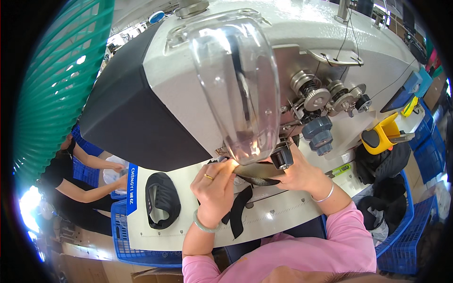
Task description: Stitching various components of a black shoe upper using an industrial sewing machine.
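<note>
In front of me stands a white sewing machine (pixel 179 66) with a clear plastic guard over its needle area. My left hand (pixel 213 188), wearing a ring and a pale bangle, pinches the left edge of a dark shoe upper (pixel 257 172) with a lighter mesh-like lining. On the upper's right side, my right hand (pixel 302 173) grips it, its fingertips partly hidden behind the machine parts. The guard and machine head cover the needle. A black curved strip (pixel 240 212) hangs below the work, beside my left hand. Another black shoe upper (pixel 162 200) lies left on the table.
The white table (pixel 278 214) has a ruler scale along its front. Tension dials (pixel 316 96) and threads sit right on the machine. A yellow tool holder (pixel 381 134) and a bin of black pieces (pixel 384 203) are at right. At left are green slats (pixel 61 80) and a co-worker (pixel 85 184).
</note>
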